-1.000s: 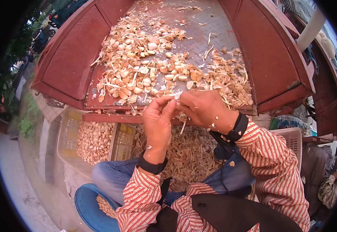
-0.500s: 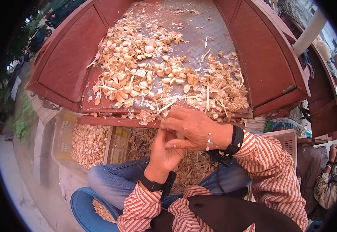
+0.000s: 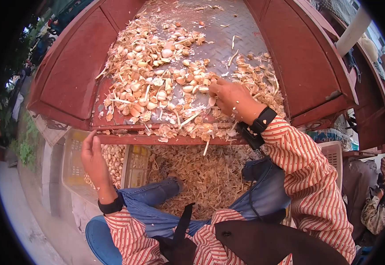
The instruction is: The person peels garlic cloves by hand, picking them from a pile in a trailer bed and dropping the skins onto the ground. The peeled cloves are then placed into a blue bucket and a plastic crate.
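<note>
My right hand (image 3: 236,100) reaches over the metal tray bed, its fingers curled round a piece of garlic at the edge of a small heap of garlic cloves (image 3: 196,79). Its fingertips partly hide that piece. To the left, my left hand (image 3: 96,161) is raised beside the tray's front edge, above the crate of loose garlic cloves (image 3: 116,159). Its fingers are stretched out, and nothing shows in them. A larger pile of cloves mixed with papery skins (image 3: 135,88) covers the left side of the tray.
Red side walls (image 3: 312,66) flank the tray. Peelings and stalks (image 3: 205,181) fill the space below, between my legs. A blue bucket (image 3: 99,240) stands at lower left, a pale plastic crate (image 3: 332,161) at right. Another person's hands (image 3: 384,174) show at far right.
My hands were together in front of the tray. Now they have parted: the right has gone forward to the garlic, the left out over the crate. A stalk now hangs over the front edge.
</note>
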